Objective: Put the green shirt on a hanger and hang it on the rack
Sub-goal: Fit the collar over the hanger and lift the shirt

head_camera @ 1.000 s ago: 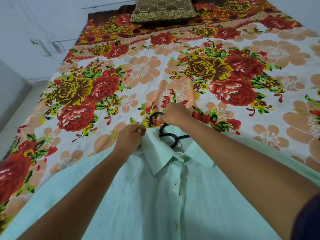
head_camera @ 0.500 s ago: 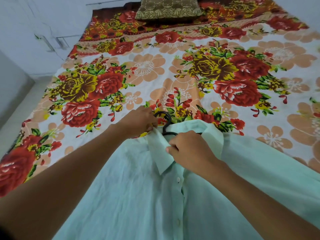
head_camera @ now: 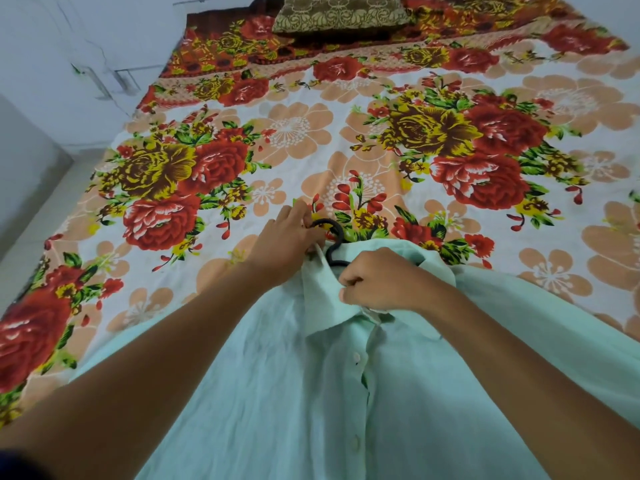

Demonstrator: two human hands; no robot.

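The pale green shirt (head_camera: 311,393) lies spread front-up on the bed, buttons down its middle, collar toward the far side. A black hanger (head_camera: 334,237) sits inside it; only its hook sticks out past the collar. My left hand (head_camera: 287,240) grips the hanger hook just beyond the collar's left edge. My right hand (head_camera: 377,278) is curled on the collar at the neck opening, pinching the fabric. The hanger's shoulders are hidden under the shirt. No rack is in view.
The bed (head_camera: 346,133) is covered by a floral sheet in red, yellow and orange. A brown patterned pillow (head_camera: 339,12) lies at its far end. White cupboard doors (head_camera: 69,64) stand at the left, beyond a strip of floor.
My right hand has left the hook and come back onto the collar. My left hand has moved from the collar's left edge up onto the hook.
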